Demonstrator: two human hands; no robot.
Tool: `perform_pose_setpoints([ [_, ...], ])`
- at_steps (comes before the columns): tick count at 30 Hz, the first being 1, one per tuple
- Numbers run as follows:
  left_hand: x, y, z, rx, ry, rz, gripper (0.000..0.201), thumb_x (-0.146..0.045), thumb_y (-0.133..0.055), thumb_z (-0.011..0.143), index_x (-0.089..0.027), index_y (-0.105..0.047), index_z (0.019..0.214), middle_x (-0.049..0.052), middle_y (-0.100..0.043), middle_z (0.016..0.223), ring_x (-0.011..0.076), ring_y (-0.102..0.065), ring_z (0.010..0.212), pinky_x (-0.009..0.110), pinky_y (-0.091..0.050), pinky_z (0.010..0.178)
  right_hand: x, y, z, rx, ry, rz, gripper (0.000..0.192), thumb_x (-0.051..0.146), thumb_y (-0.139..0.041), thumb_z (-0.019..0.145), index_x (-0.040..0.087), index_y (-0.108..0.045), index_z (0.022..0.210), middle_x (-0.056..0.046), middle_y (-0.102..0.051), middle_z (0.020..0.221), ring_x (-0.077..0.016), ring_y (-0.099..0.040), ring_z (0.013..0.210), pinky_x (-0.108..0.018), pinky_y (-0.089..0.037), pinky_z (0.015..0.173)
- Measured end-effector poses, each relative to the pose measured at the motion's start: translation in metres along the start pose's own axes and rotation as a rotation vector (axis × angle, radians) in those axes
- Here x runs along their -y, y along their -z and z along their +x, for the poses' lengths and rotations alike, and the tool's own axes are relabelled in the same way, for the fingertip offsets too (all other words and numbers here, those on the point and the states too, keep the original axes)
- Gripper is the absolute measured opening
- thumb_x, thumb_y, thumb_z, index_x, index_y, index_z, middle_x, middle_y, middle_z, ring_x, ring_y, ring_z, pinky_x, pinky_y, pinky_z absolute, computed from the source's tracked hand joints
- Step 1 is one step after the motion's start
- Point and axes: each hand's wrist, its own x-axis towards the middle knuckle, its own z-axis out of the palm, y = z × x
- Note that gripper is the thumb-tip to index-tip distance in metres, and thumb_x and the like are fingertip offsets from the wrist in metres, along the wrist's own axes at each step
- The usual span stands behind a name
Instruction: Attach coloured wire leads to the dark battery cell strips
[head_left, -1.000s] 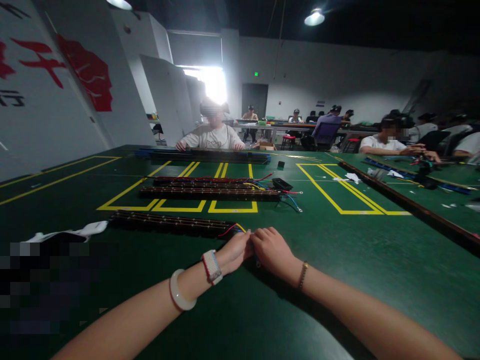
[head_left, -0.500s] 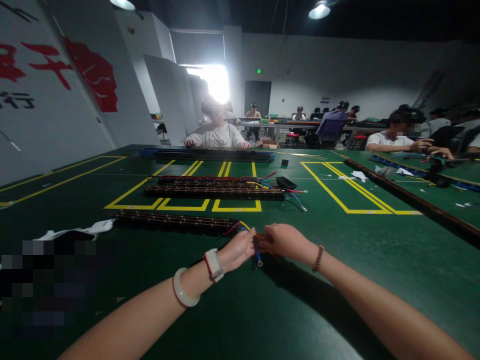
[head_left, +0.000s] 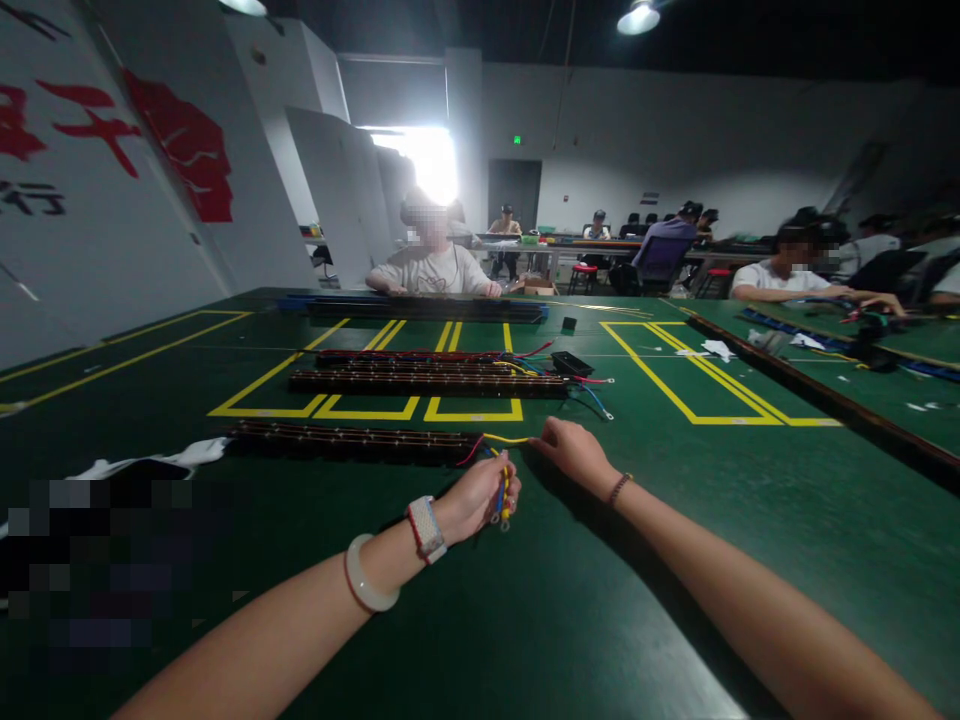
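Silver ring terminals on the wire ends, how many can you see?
4 silver ring terminals: two just below the left hand, one each ending the thin red wire and blue wire farther back. Others may be hidden.

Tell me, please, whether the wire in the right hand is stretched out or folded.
Stretched out: the yellow wire runs nearly straight from the near strip to the right hand.

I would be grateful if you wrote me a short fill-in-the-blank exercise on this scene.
The left hand holds ring-tipped insulated wires, coloured yellow and ____.
The right hand pinches a thin insulated wire, coloured ____.
The smooth, whitish, round bangle is on the person's ____ arm.
Narrow yellow tape outlines lie on a flat tabletop that is coloured ____.
Missing words: blue; yellow; left; green.
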Motion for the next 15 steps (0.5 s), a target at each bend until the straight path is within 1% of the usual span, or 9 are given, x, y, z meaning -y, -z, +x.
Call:
perform_pose_setpoints([
  [3,0.0,0.002,0.001,0.026,0.011,-0.005,0.028,-0.04,-0.033,0.093,-0.018,-0.042,0.079,-0.004,-0.049,0.057,0.0071,-0.045,0.044,0.019,-0.034,0.047,-0.004,-0.009,0.004,-0.031,0.02,-0.03,0.028,0.046,-0.053,0.086,0.02,-0.057,0.075,-0.004,-0.062,0.075,-0.0172,-0.054,0.069,-0.026,-0.03,0.056],
  [5,-0.001,0.002,0.001,0.025,0.025,-0.02,0.028,-0.038,-0.034,0.094,-0.016,-0.045,0.08,-0.001,-0.053,0.06,0.0082,-0.05,0.048,0.019,-0.037,0.049,-0.005,-0.011,0.004,-0.065,0.059,-0.081,0.029,0.046,-0.053,0.085,0.019,-0.057,0.074,-0.005,-0.061,0.076,-0.0185,-0.053,0.072,-0.028,-0.032,0.061],
  [8,-0.005,-0.001,-0.002,0.031,0.019,-0.043,0.027,-0.032,-0.035,0.094,-0.013,-0.051,0.084,0.006,-0.061,0.069,0.0139,-0.062,0.062,0.023,-0.044,0.056,-0.005,-0.01,0.0,-0.182,0.16,-0.128,0.029,0.046,-0.053,0.086,0.018,-0.059,0.084,-0.007,-0.061,0.085,-0.0211,-0.052,0.082,-0.031,-0.034,0.072],
  [10,-0.006,-0.004,-0.005,0.05,-0.002,-0.078,0.027,-0.029,-0.034,0.094,-0.01,-0.053,0.088,0.01,-0.064,0.074,0.0172,-0.065,0.07,0.027,-0.048,0.064,-0.004,-0.008,-0.006,-0.237,0.281,-0.103,0.027,0.043,-0.051,0.088,0.018,-0.06,0.094,-0.008,-0.06,0.092,-0.0213,-0.051,0.088,-0.033,-0.033,0.08],
  [11,-0.007,-0.005,-0.005,0.06,-0.007,-0.099,0.028,-0.028,-0.034,0.095,-0.009,-0.053,0.091,0.011,-0.065,0.075,0.018,-0.066,0.071,0.028,-0.048,0.068,-0.003,-0.006,-0.01,-0.241,0.354,-0.087,0.025,0.04,-0.049,0.089,0.018,-0.06,0.097,-0.008,-0.06,0.095,-0.0208,-0.05,0.09,-0.034,-0.033,0.083],
  [13,-0.006,-0.006,-0.005,0.081,-0.009,-0.134,0.03,-0.028,-0.031,0.096,-0.008,-0.053,0.095,0.012,-0.066,0.074,0.0186,-0.067,0.071,0.031,-0.049,0.072,-0.001,-0.003,-0.016,-0.218,0.501,-0.077,0.023,0.033,-0.045,0.092,0.02,-0.061,0.102,-0.008,-0.06,0.098,-0.0193,-0.05,0.09,-0.035,-0.031,0.087],
  [15,-0.005,-0.005,-0.005,0.108,-0.018,-0.157,0.031,-0.028,-0.029,0.096,-0.008,-0.053,0.098,0.013,-0.066,0.075,0.0193,-0.067,0.071,0.033,-0.049,0.075,0.002,-0.001,-0.02,-0.179,0.638,-0.092,0.024,0.028,-0.043,0.093,0.022,-0.06,0.11,-0.007,-0.061,0.1,-0.0186,-0.05,0.092,-0.036,-0.03,0.09],
])
